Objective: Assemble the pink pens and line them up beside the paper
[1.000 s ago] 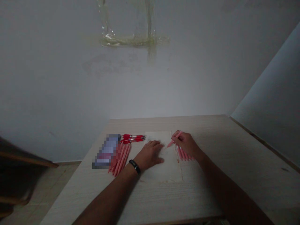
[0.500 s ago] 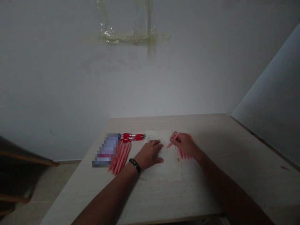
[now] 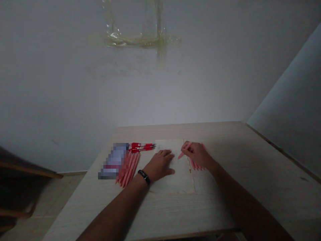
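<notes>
From where I'm watching, a pixelated, unreadable packet (image 3: 115,161) and a few red pens (image 3: 141,147) lie on the pale wood-grain table (image 3: 250,187). Clear tape residue (image 3: 140,40) clings to the grey wall (image 3: 75,83), and dark wooden furniture (image 3: 15,180) sits at lower left.

Dim, grainy light (the right hand (image 3: 198,155) sits in shadow), with soft blur throughout.

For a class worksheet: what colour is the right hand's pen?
The pen is pink; best seen in the head view.
</notes>
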Available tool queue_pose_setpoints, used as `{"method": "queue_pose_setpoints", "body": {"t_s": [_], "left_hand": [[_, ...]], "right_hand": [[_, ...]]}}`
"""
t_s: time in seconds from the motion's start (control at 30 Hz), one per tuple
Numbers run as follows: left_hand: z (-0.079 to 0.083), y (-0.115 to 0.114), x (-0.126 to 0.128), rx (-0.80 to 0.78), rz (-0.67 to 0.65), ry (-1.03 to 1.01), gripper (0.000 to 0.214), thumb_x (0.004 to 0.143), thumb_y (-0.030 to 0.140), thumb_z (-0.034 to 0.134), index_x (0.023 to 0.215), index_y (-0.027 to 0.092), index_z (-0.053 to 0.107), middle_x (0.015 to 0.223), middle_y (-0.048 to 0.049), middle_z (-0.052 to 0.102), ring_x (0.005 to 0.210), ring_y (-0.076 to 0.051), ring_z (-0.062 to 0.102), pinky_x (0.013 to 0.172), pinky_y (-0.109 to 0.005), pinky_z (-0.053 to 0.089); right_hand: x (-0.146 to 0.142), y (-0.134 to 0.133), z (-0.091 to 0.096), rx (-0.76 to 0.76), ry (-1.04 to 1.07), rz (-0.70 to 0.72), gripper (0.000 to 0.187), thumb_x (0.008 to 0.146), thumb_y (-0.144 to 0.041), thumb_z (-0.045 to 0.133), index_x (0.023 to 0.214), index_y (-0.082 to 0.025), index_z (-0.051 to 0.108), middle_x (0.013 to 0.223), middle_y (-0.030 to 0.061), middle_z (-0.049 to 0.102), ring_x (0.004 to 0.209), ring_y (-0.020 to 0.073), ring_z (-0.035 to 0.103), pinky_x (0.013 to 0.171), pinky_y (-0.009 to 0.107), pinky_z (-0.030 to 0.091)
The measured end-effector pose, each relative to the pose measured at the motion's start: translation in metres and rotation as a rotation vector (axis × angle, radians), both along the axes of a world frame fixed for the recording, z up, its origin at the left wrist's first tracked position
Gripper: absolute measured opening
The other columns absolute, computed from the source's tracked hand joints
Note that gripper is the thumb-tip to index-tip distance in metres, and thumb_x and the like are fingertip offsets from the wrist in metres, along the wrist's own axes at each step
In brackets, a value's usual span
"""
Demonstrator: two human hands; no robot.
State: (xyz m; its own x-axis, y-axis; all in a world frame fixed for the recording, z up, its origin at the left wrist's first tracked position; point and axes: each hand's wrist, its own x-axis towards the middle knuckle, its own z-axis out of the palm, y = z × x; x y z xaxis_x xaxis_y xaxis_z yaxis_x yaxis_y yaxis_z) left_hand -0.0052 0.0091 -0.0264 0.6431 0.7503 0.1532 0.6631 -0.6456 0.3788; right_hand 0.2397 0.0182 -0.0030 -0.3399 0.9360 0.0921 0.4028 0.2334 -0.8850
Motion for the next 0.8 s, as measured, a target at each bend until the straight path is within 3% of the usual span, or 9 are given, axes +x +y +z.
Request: {"method": "queue_pose_setpoints", "body": {"t_s": [0.1, 0.23, 0.33, 0.43, 0.57, 0.7, 0.8], "left_hand": [[0.0, 0.0, 0.0, -0.002, -0.007, 0.003, 0.072, 0.071, 0.042, 0.081, 0.134, 0.022, 0.054, 0.142, -0.0133, 0.049, 0.128, -0.032, 0.046, 0.108, -0.048, 0.037], [0.0, 0.0, -0.001, -0.004, -0.006, 0.002, 0.071, 0.071, 0.042, 0.081, 0.134, 0.022, 0.054, 0.142, -0.0134, 0.049, 0.128, -0.032, 0.045, 0.108, -0.048, 0.037], [-0.001, 0.0, -0.001, -0.003, -0.002, -0.01, 0.072, 0.071, 0.042, 0.081, 0.134, 0.023, 0.054, 0.142, -0.0131, 0.049, 0.129, -0.032, 0.045, 0.108, -0.048, 0.037], [0.001, 0.0, 0.0, -0.001, 0.006, -0.042, 0.067, 0.071, 0.042, 0.082, 0.13, 0.023, 0.057, 0.139, -0.0132, 0.051, 0.126, -0.032, 0.047, 0.107, -0.048, 0.038], [0.013, -0.003, 0.003, -0.048, 0.005, -0.208, 0.047, 0.082, 0.045, 0.07, 0.124, 0.024, 0.063, 0.125, -0.0122, 0.06, 0.113, -0.027, 0.055, 0.099, -0.043, 0.043], [0.026, -0.008, 0.01, -0.194, 0.056, -0.479, 0.039, 0.092, 0.042, 0.057, 0.125, 0.022, 0.063, 0.107, -0.0093, 0.067, 0.092, -0.021, 0.061, 0.081, -0.032, 0.048], [0.03, -0.011, 0.014, -0.254, 0.073, -0.606, 0.037, 0.095, 0.04, 0.052, 0.125, 0.021, 0.063, 0.1, -0.0075, 0.068, 0.085, -0.018, 0.06, 0.072, -0.028, 0.045]], "right_hand": [[0.001, 0.0, -0.002, -0.008, -0.134, 0.032, 0.038, 0.096, -0.045, 0.044, 0.085, -0.017, 0.068, 0.033, -0.0041, 0.05, 0.023, 0.0132, 0.047, 0.023, 0.017, 0.027], [0.003, 0.0, 0.002, 0.049, -0.127, 0.01, 0.034, 0.095, -0.042, 0.047, 0.082, -0.017, 0.065, 0.043, -0.0018, 0.058, 0.029, 0.0121, 0.051, 0.029, 0.019, 0.032], [0.003, 0.003, 0.006, 0.202, -0.05, -0.037, 0.028, 0.092, -0.038, 0.053, 0.076, -0.017, 0.063, 0.069, 0.003, 0.069, 0.05, 0.0119, 0.061, 0.045, 0.021, 0.044], [0.002, 0.008, 0.007, 0.286, 0.049, -0.108, 0.021, 0.087, -0.036, 0.06, 0.078, -0.017, 0.064, 0.083, 0.0044, 0.069, 0.066, 0.0135, 0.062, 0.057, 0.023, 0.048], [0.002, 0.01, 0.008, 0.26, 0.226, -0.211, 0.023, 0.079, -0.039, 0.071, 0.086, -0.018, 0.063, 0.075, 0.0021, 0.065, 0.064, 0.0142, 0.059, 0.057, 0.024, 0.046], [-0.004, 0.005, 0.007, 0.147, 0.38, -0.146, 0.028, 0.078, -0.04, 0.074, 0.09, -0.019, 0.06, 0.072, 0.0016, 0.067, 0.062, 0.0145, 0.06, 0.057, 0.025, 0.047], [-0.011, 0.0, 0.005, 0.123, 0.353, -0.114, 0.027, 0.079, -0.042, 0.073, 0.088, -0.019, 0.062, 0.07, 0.0015, 0.066, 0.06, 0.0136, 0.058, 0.055, 0.024, 0.045]]}}
